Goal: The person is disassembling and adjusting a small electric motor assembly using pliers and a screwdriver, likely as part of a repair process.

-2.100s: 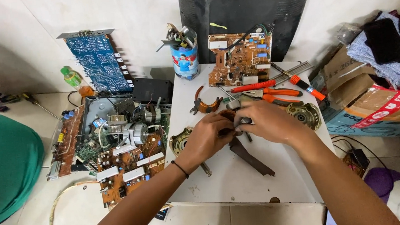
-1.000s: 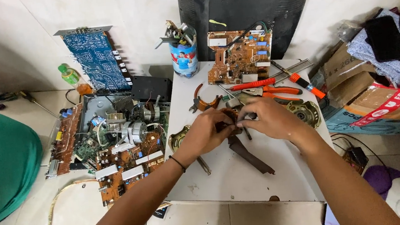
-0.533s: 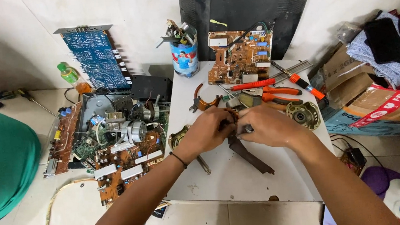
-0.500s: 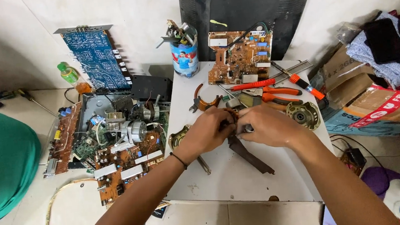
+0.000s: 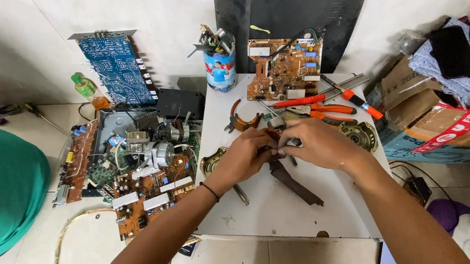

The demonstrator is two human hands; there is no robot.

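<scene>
- The left hand [image 5: 245,156] and the right hand [image 5: 318,141] meet over the middle of a white board [image 5: 287,212] that serves as the work surface.
- Both hands are closed, fingertips pinched together on a small dark part [image 5: 273,145] held between them; its exact kind cannot be told, since the fingers cover most of it.
- A dark brown strap-like piece [image 5: 296,180] runs from under the hands toward the near right, lying flat on the board. Whether it is joined to the pinched part cannot be told.
- The left wrist carries a thin black band [image 5: 211,191].
- Just beyond the hands lie brown-handled pliers [image 5: 239,120], and orange-handled pliers [image 5: 324,110] sit a little to the right.
- A red-handled screwdriver [image 5: 357,100] lies further right, near the board's edge.
- A round brass-coloured motor part [image 5: 360,133] rests just beside the right hand; a second one [image 5: 212,161] shows partly behind the left hand.
- At the far edge of the board a brown circuit board [image 5: 284,77] leans up, and beside it stands a printed can [image 5: 221,68] stuffed with odds and ends.
- On the floor to the left sits a heap of dismantled electronics [image 5: 135,157], with a blue circuit board [image 5: 116,69] propped against the wall.
- A green cloth mass [image 5: 2,186] fills the left margin.
</scene>
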